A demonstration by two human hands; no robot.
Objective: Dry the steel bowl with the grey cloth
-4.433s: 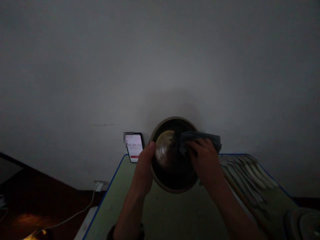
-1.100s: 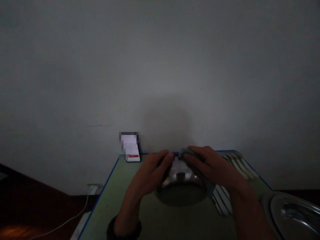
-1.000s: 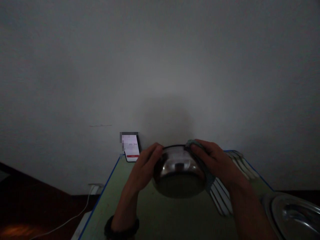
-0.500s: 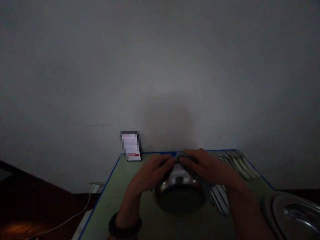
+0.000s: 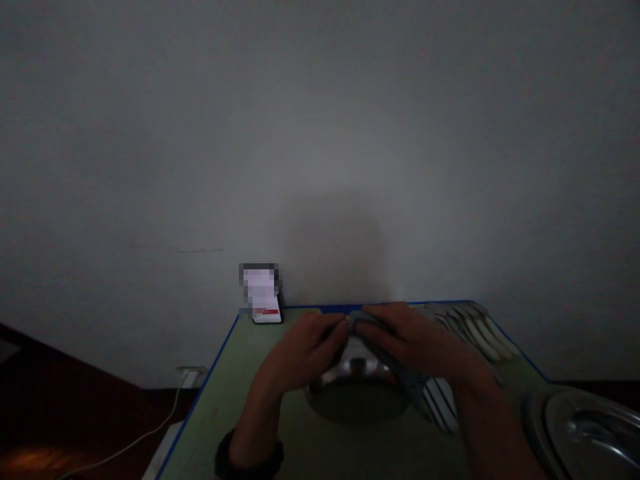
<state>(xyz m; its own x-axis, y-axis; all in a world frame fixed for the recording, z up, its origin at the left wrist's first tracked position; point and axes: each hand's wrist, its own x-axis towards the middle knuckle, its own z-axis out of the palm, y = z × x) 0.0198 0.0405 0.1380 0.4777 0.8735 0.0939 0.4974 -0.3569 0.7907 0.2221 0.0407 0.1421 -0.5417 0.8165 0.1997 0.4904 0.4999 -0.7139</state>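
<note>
A shiny metal bowl (image 5: 357, 368) is tilted between my two hands above the green tabletop. My left hand (image 5: 306, 350) grips its left side near the far rim, fingers closed. At the far right of the rim, my right hand (image 5: 413, 339) is closed on a grey patterned cloth (image 5: 407, 375), pressing it against the metal. The fingertips of both hands nearly meet at the bowl's far edge. Part of the cloth hangs down along the bowl's right side. The fingers behind the rim are hidden.
A phone (image 5: 267, 313) leans against the wall at the back left. Several pieces of cutlery with pale handles (image 5: 487, 337) lie at the back right. Steel plates (image 5: 595, 427) are stacked at the right edge. A white-and-dark striped item (image 5: 441, 405) lies beside my right wrist. A white cable (image 5: 145, 435) hangs left.
The bowl has tilted slightly, and my right hand with the cloth has shifted a little left and down along the rim. My left hand keeps its grip.
</note>
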